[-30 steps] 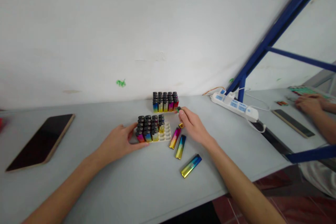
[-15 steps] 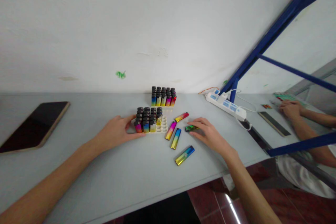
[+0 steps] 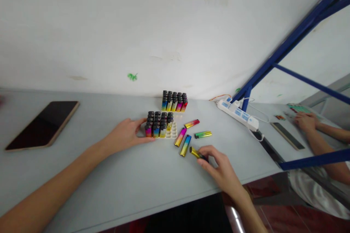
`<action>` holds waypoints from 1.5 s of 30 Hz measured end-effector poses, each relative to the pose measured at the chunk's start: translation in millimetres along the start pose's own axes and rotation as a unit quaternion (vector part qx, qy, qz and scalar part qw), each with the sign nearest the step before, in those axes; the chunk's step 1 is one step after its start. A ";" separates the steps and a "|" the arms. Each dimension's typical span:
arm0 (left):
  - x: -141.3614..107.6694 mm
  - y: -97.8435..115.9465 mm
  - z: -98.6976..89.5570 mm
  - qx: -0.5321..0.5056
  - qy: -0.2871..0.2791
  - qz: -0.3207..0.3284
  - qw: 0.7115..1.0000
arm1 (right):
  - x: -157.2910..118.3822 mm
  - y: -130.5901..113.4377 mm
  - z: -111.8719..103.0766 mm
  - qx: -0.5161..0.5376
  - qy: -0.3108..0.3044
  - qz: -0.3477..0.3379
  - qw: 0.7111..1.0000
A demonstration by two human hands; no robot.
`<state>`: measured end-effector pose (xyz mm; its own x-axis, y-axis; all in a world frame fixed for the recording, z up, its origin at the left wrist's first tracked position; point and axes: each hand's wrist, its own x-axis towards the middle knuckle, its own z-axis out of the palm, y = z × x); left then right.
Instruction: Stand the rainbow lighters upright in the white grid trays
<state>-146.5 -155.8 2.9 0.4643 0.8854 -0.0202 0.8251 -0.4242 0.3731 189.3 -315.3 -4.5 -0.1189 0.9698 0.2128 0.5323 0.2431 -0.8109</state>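
Note:
My left hand [image 3: 130, 133] grips the left end of a white tray [image 3: 175, 130] with rows of black-topped lighters [image 3: 156, 131] upright in it. Its thumb lies along the front and its fingers curl round the side. Vacant slots show at the tray's right end. My right hand [image 3: 217, 164] is closed on a yellow-gold lighter [image 3: 194, 152], just right of the tray. Between tray and hand lie a pink-yellow lighter [image 3: 180, 137], a blue-yellow lighter [image 3: 185, 145], a red-yellow lighter [image 3: 192, 123] and a green-yellow lighter [image 3: 203, 134].
A second block of upright lighters [image 3: 174, 103] stands near the wall. A large dark tablet or phone [image 3: 43, 123] lies at left. At right are a white power strip [image 3: 237, 114] with cables, a blue metal frame [image 3: 262, 67], and another person's hands [image 3: 305, 121].
My right hand has left the green lighter lying on the table, moved nearer and picked up the lighter at the front. The left hand keeps its grip; the view has shifted slightly.

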 end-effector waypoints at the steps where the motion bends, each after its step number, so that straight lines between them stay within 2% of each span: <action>1: -0.3 -0.1 -0.4 0.000 0.001 0.004 1.000 | 7.9 0.4 -0.7 0.043 0.022 0.005 0.999; 4: -1.1 0.2 -1.4 -0.002 0.004 0.011 1.000 | 42.8 -2.3 -1.2 0.164 0.077 0.021 0.983; 6: -1.5 1.3 -2.4 0.000 0.003 0.005 1.000 | 72.7 -7.7 1.4 0.251 0.090 0.054 0.962; 11: -1.5 3.3 -4.5 0.011 -0.005 -0.012 1.000 | 144.6 -22.7 19.2 0.451 0.048 0.093 0.887; 14: -1.0 2.8 -4.9 0.004 -0.009 -0.019 1.000 | 165.7 -25.1 33.9 0.479 0.026 0.079 0.874; 20: -1.5 3.9 -6.2 0.009 -0.012 -0.020 1.000 | 157.3 -16.6 52.8 0.457 -0.018 0.040 0.888; 25: -2.5 2.4 -4.2 0.018 -0.007 -0.023 1.000 | 149.1 -10.4 59.4 0.453 -0.029 0.105 0.885; 28: -2.1 1.3 -2.4 0.022 -0.007 -0.022 0.999 | 146.8 -6.8 63.0 0.374 -0.004 0.113 0.920; 31: -1.4 2.7 -3.0 0.014 -0.011 -0.026 1.000 | 143.9 -5.0 64.5 0.264 0.038 0.085 0.960; 33: -1.2 4.2 -4.2 0.008 -0.015 -0.032 0.999 | 142.3 -5.2 64.2 0.196 0.058 0.069 0.977; 36: -1.2 5.4 -5.4 0.003 -0.019 -0.038 0.999 | 141.3 -5.8 62.8 0.128 0.089 0.069 0.985; 39: -1.3 4.8 -5.2 0.005 -0.017 -0.037 0.999 | 141.6 -5.0 61.2 0.113 0.109 0.067 0.985; 45: -1.5 5.4 -6.0 0.014 -0.015 -0.034 0.999 | 139.1 -6.7 54.1 0.108 0.061 0.015 0.992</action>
<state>-144.7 -158.3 10.5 0.4165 0.9062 -0.0727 0.8632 -0.3692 0.3443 123.8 -181.2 1.1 0.0041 0.9706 0.2406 0.3413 0.2247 -0.9127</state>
